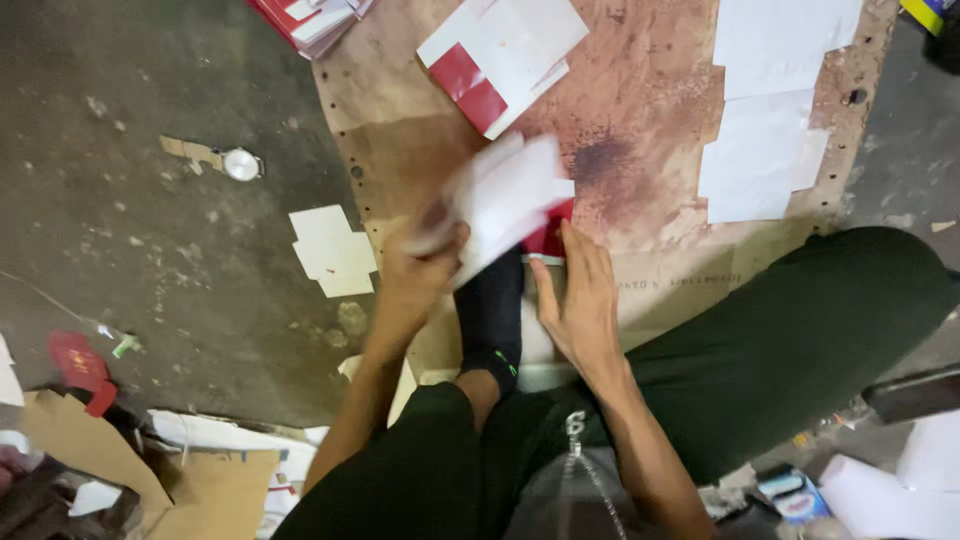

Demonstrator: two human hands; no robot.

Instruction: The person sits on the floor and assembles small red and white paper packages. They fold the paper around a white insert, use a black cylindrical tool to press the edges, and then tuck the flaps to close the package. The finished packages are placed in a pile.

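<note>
A person sits on the floor [150,250] over a stained brown board [650,120], legs in dark trousers, one foot in a black sock [492,310]. The left hand [420,265] lifts a white-and-red paper sheet [505,200], blurred in motion, its grip closed on the sheet's lower left edge. The right hand [580,300] lies flat and open beside it, fingers spread and holding nothing, pressing the red part of the paper near the sock. The sheet sits above the board's near edge, its long axis running from lower left to upper right. It looks light, thin and easily creased, best pinched at an edge or corner. More folded sheets [500,55] and a stack of white paper [765,110] lie further up the board; white scraps [332,250] rest on the floor.
</note>
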